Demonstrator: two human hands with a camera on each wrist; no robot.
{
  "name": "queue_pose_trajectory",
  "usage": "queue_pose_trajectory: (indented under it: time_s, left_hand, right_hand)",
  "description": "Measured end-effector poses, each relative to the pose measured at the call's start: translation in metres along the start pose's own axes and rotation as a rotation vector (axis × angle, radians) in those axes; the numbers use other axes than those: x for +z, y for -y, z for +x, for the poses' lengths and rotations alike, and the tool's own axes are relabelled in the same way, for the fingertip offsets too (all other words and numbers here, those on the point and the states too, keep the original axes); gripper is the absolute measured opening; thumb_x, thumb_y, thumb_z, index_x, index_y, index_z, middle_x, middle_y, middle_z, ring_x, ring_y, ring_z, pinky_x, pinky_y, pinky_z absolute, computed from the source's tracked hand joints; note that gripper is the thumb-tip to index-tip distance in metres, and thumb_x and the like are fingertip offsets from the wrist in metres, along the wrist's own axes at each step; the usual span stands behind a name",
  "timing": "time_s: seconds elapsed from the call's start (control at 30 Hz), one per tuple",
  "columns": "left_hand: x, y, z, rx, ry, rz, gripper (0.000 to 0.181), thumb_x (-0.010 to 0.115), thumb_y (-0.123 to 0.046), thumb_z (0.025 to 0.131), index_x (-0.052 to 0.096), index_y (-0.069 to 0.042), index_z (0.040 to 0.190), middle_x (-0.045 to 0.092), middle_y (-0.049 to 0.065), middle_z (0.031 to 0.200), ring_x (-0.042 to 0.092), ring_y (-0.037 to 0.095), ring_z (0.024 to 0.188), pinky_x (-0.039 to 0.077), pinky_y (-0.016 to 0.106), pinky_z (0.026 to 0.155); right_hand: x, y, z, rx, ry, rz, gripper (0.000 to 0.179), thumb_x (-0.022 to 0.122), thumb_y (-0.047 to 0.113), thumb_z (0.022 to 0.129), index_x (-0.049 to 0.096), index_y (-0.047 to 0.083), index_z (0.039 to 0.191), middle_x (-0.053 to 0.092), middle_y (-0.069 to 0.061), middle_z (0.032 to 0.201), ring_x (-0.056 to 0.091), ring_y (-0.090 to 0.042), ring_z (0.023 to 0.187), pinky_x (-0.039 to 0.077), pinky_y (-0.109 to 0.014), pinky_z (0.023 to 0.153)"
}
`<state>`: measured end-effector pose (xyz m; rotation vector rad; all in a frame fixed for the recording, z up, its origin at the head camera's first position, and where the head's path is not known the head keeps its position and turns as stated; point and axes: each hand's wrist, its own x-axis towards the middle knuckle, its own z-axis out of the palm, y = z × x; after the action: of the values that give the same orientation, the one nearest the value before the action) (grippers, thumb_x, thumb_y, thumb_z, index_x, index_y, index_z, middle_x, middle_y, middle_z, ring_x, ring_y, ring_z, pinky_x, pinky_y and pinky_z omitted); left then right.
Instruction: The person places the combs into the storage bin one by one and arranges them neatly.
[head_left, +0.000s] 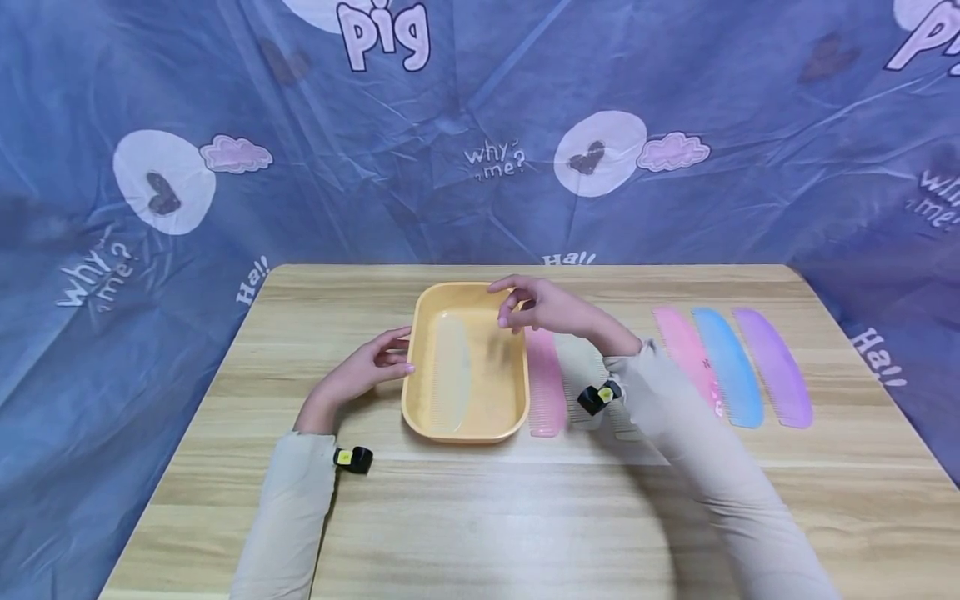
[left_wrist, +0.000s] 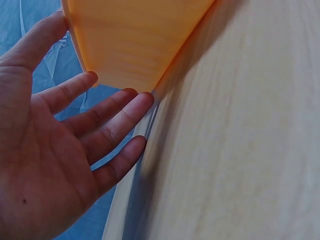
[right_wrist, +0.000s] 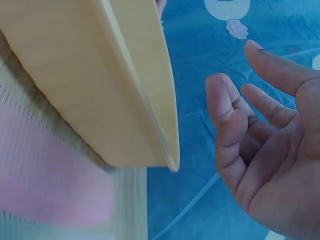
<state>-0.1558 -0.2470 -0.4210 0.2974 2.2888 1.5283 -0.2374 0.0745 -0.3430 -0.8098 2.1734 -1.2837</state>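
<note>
A yellow plastic basin [head_left: 468, 437] stands on the table, with a pale translucent comb [head_left: 452, 371] lying lengthwise in its left half. My left hand [head_left: 367, 364] is at the basin's left side, its fingers spread and fingertips right at the wall. In the left wrist view its palm faces the camera and holds nothing. Over the basin's far right rim hovers my right hand [head_left: 558, 310], fingers loosely bent. The right wrist view shows nothing between those fingers. Just right of the basin lies a pink comb [head_left: 546, 387], and beside it a pale comb [head_left: 581, 367].
Another pale comb [head_left: 626, 429] lies mostly hidden under my right forearm. Farther right, a second pink comb [head_left: 682, 342], a blue comb [head_left: 727, 367] and a purple comb [head_left: 772, 367] lie side by side on the wooden table [head_left: 465, 525]. A blue printed cloth [head_left: 450, 192] hangs behind.
</note>
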Motion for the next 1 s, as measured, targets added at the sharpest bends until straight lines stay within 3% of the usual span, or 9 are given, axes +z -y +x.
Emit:
queue_pose_trajectory:
  time_s: [0.5,1.0]
  left_hand:
    - [0.001,0.002,0.0,0.01,0.006,-0.006,0.072,0.066,-0.021,0.092,0.028,-0.01,0.152,0.042,0.024,0.146,0.049,0.04,0.13,0.045,0.047,0.105]
    - [0.001,0.002,0.001,0.009,0.002,0.012,0.071,0.064,-0.017,0.093,0.026,-0.007,0.152,0.041,0.026,0.145,0.048,0.042,0.129,0.044,0.048,0.106]
  right_hand:
    - [-0.039,-0.01,-0.041,0.055,-0.096,0.026,0.053,0.063,0.006,0.091,0.043,0.004,0.14,0.065,-0.001,0.092,0.064,-0.014,0.074,0.044,-0.025,0.057]
    - [-0.067,-0.049,-0.077,0.165,-0.166,0.026,0.055,0.06,0.01,0.094,0.038,0.003,0.143,0.063,0.001,0.098,0.064,-0.012,0.08,0.046,-0.026,0.06]
